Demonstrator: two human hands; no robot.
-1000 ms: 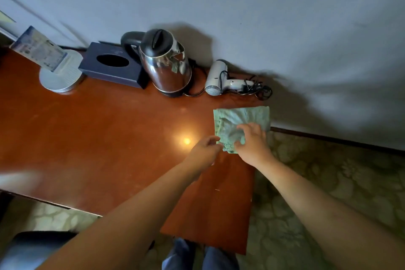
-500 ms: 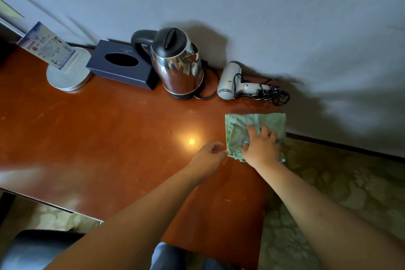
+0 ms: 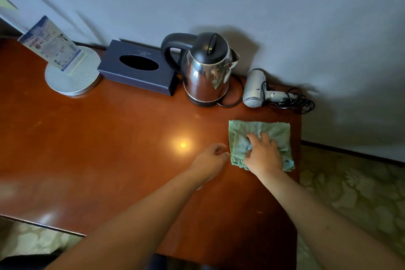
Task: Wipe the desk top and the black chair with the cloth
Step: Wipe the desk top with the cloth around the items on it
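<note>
Cloth pressed on the table near its right edge

Green cloth lies folded on the brown table, close to the right edge. The right hand rests on top of it, fingers slightly bent and bunching the fabric. The left hand is just beside the cloth's left border, loosely curled and holding nothing. Behind, along the wall, stand a tissue box, a steel kettle and a hair dryer.

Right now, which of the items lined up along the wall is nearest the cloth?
The hair dryer, lying on its side with its cord bundled, just beyond the green cloth. The kettle, tissue box and round stand sit farther left.
</note>
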